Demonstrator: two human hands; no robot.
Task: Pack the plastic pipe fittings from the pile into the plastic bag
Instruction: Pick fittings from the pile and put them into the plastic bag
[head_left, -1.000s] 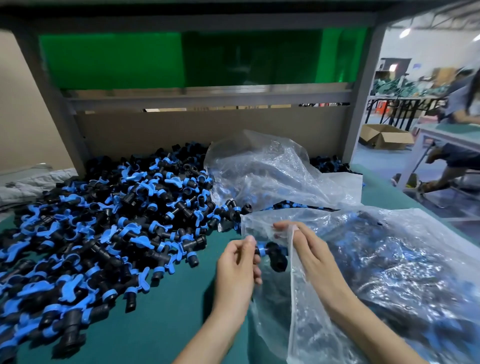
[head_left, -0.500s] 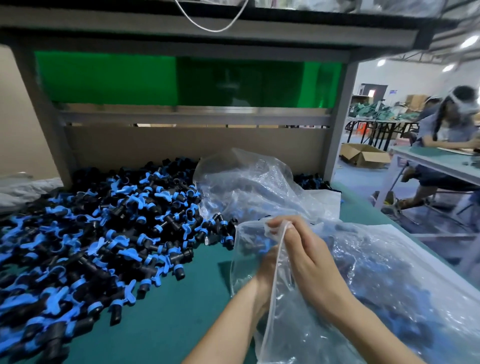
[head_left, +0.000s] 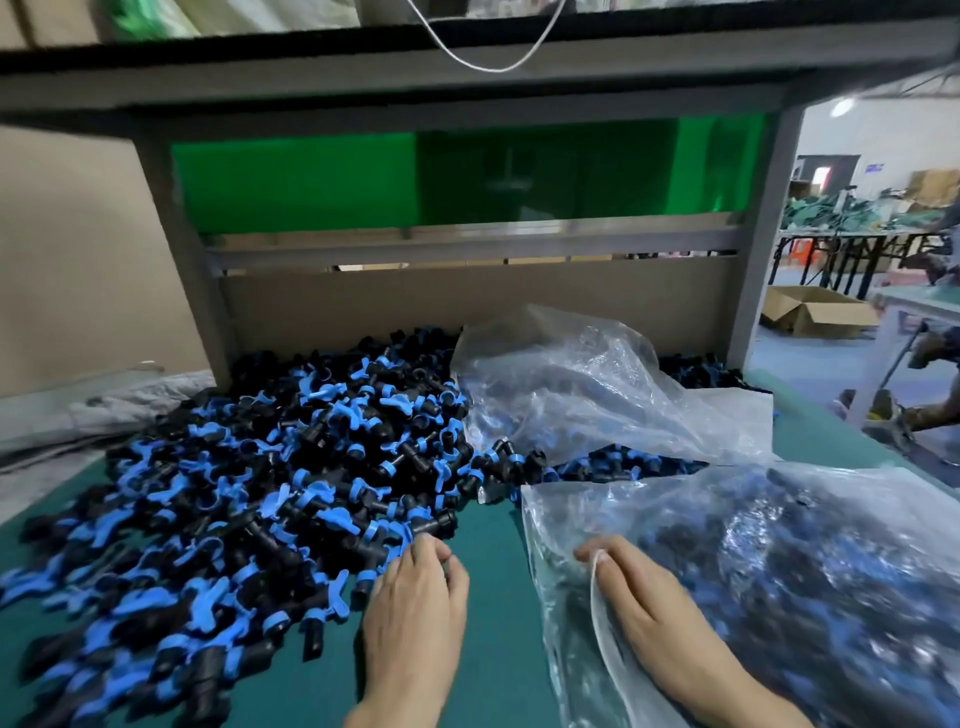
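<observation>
Right grip: Your right hand (head_left: 654, 618) pinches the rim of the plastic bag (head_left: 810, 566), fingers closed on the film.
Left grip: Your left hand (head_left: 415, 603) curls onto the near edge of the pile (head_left: 249, 493); whether it holds a fitting cannot be told.
Bag: Lies at 3 o'clock, holding fittings, mouth facing 9 o'clock, long axis 9-to-3.
Change: Half a second ago your left hand was inside the mouth; it is now out.
Surface: Green mat (head_left: 493, 613); crumpled second bag (head_left: 582, 395) at 12 o'clock.
Room: Cardboard backboard (head_left: 415, 306) behind; open carton (head_left: 815, 312) at 2 o'clock.
</observation>
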